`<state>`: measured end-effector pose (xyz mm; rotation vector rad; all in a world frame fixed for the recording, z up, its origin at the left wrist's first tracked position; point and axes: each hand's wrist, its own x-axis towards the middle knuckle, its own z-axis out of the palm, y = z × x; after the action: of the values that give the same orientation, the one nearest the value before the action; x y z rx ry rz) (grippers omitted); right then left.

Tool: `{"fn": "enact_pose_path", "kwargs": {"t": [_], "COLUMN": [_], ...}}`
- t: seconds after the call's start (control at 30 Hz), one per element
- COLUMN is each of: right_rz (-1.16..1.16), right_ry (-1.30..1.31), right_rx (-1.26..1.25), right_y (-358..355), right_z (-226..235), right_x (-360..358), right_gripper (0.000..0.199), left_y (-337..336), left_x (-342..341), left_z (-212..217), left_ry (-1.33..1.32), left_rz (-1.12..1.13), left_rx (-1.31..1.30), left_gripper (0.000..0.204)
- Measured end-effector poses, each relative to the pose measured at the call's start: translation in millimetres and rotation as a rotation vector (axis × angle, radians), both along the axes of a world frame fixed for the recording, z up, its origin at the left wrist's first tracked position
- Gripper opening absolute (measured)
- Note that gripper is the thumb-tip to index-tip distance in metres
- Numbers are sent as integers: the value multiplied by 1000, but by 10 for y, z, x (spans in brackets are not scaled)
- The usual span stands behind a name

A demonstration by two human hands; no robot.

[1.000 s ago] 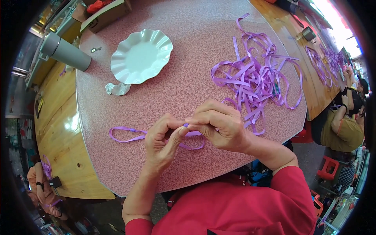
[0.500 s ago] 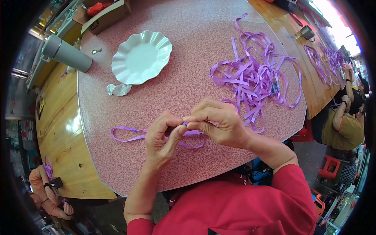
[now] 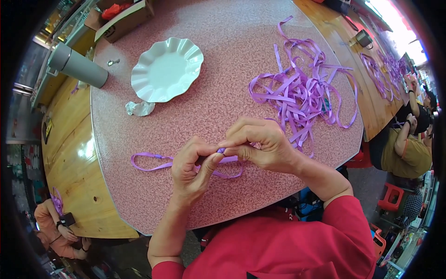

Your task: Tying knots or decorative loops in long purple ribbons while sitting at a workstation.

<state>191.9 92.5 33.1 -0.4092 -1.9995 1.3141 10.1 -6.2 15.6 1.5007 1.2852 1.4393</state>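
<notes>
A purple ribbon (image 3: 226, 176) runs between my hands, with loops lying on the pink speckled table below and to the left. My left hand (image 3: 193, 162) pinches a small dark-purple bit of it, which looks like a knot, between thumb and forefinger. From the other side my right hand (image 3: 260, 144) pinches the same spot, fingertips almost touching the left ones. Right of my hands lies a tangled heap of purple ribbons (image 3: 302, 93).
A scalloped pale plate (image 3: 167, 69) sits at the far left, beside crumpled white paper (image 3: 140, 109) and a grey tumbler (image 3: 79, 65). Behind them is a cardboard box (image 3: 123, 22). Other people sit at wooden tables on both sides; a metal mug (image 3: 364, 39) stands at right.
My fingertips have shifted slightly around the dark-purple bit, which shows more plainly now. At lower left, another person's hands have moved lower.
</notes>
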Motion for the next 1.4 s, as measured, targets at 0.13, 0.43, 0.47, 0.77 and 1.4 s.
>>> {"fn": "enact_pose_path", "kwargs": {"t": [0.13, 0.43, 0.47, 0.77, 1.4], "right_rz": [-30, -91, -98, -70, -85], "right_ry": [48, 47, 65, 46, 14], "right_rx": [72, 46, 9, 14, 97], "right_y": [-59, -50, -45, -51, -58], "right_z": [-38, -12, -44, -33, 9], "right_x": [-54, -75, -68, -47, -50], "right_gripper": [19, 15, 15, 22, 18], "left_y": [7, 5, 10, 32, 38], "left_x": [-5, 39, 86, -27, -25], "left_z": [-39, 48, 76, -49, -94], "left_ry": [-89, -273, -317, 27, 205], "left_rz": [-10, -38, -8, -58, -35], "left_rx": [8, -108, -133, 11, 133], "left_gripper": [8, 15, 16, 14, 11]}}
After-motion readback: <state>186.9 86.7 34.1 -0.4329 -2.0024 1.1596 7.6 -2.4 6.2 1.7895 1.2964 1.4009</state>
